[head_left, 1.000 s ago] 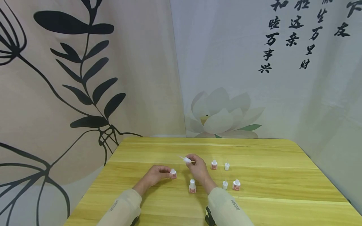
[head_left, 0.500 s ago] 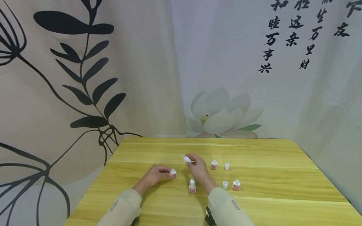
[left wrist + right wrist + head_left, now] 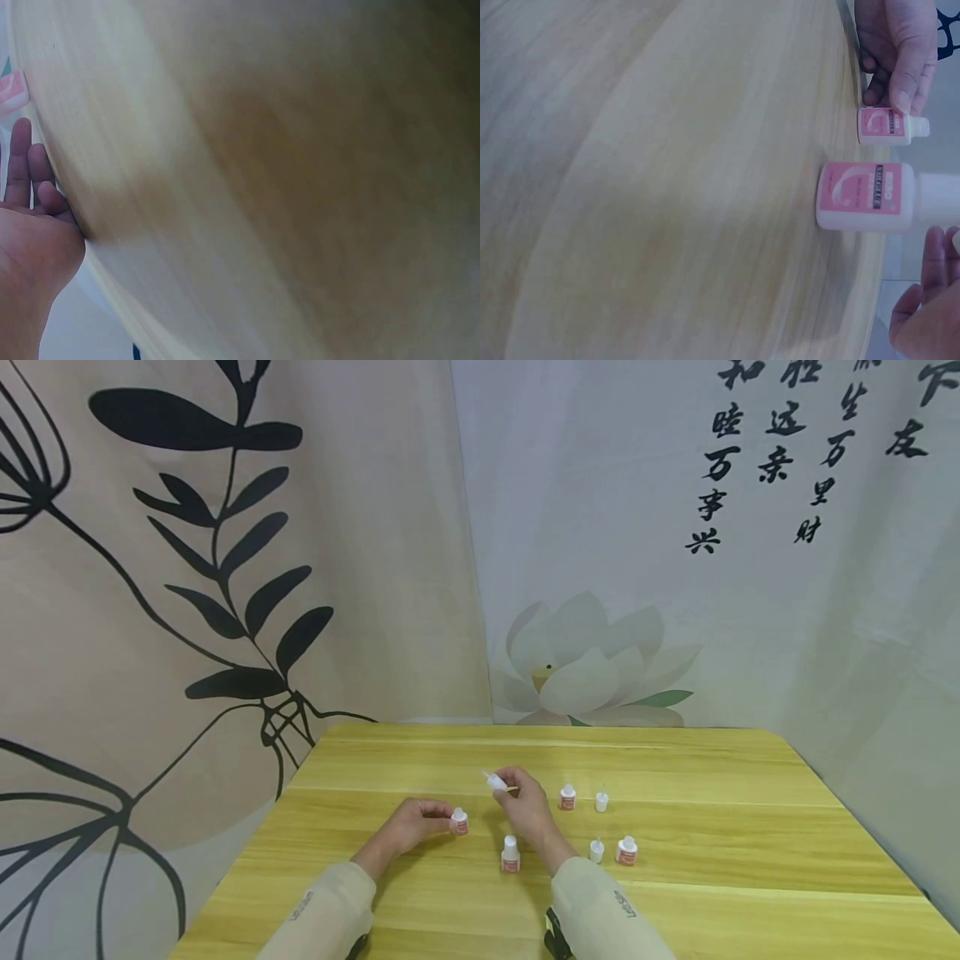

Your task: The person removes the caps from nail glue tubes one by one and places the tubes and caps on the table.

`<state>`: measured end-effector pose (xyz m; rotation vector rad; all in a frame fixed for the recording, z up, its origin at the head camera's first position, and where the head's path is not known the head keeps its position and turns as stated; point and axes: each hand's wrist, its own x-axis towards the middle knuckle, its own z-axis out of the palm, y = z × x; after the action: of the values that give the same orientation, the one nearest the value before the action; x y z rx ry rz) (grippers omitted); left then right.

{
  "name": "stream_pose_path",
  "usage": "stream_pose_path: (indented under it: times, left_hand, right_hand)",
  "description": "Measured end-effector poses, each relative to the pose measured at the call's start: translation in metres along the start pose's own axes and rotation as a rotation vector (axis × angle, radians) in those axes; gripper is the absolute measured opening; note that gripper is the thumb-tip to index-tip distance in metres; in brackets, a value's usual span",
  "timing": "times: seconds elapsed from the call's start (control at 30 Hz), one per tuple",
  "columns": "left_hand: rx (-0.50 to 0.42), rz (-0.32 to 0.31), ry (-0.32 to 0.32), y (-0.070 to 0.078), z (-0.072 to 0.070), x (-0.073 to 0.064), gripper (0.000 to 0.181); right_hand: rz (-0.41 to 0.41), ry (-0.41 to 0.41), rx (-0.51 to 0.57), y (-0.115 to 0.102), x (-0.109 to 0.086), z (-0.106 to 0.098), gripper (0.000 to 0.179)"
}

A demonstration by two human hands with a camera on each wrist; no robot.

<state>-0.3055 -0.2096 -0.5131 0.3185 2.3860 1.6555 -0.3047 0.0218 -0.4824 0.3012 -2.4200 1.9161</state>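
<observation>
My left hand (image 3: 416, 820) pinches a small white nail glue bottle (image 3: 460, 822) with a pink label, standing upright and uncapped on the table. In the right wrist view that bottle (image 3: 885, 126) sits between the thumb and fingers. My right hand (image 3: 527, 802) holds a white brush cap (image 3: 496, 783) above the table, its thin brush pointing up and left. A thin yellowish sliver shows by those fingertips. Between the forearms stands a capped bottle (image 3: 511, 855), large in the right wrist view. The left wrist view catches the left hand (image 3: 37, 240) and a bottle corner (image 3: 13, 91).
To the right, two uncapped bottles, one farther back (image 3: 567, 798) and one nearer (image 3: 627, 852), stand beside two white brush caps (image 3: 602, 802) with brushes upward, the nearer cap (image 3: 597, 852) close to my right wrist. Printed curtains hang behind the wooden table (image 3: 750, 827).
The brush cap in my right hand has shifted slightly right and its brush tilts a little more upward. My left hand and the bottle it holds have stayed in place.
</observation>
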Motion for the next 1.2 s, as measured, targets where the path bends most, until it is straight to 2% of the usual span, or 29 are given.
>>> stream_pose_path:
  times: [0.13, 0.37, 0.53, 0.83, 1.2]
  left_hand:
    - [0.007, -0.003, 0.004, 0.0007, 0.0001, -0.0001, 0.021]
    - [0.027, -0.009, 0.019, 0.0015, 0.0000, -0.0003, 0.021]
    - [0.027, -0.004, 0.015, 0.0020, -0.0001, -0.0006, 0.021]
    - [0.023, -0.001, 0.016, 0.0019, 0.0000, -0.0006, 0.022]
    - [0.036, -0.005, 0.020, 0.0013, -0.0003, -0.0006, 0.022]
  right_hand:
    - [0.009, 0.004, -0.003, -0.0002, 0.0008, 0.0001, 0.020]
    - [0.014, 0.008, -0.012, -0.0008, 0.0007, 0.0001, 0.035]
    - [-0.003, 0.007, -0.013, -0.0005, 0.0011, 0.0001, 0.028]
    - [0.008, 0.006, -0.010, 0.0000, 0.0009, 0.0000, 0.026]
    - [0.023, 0.000, 0.016, 0.0020, 0.0019, -0.0006, 0.035]
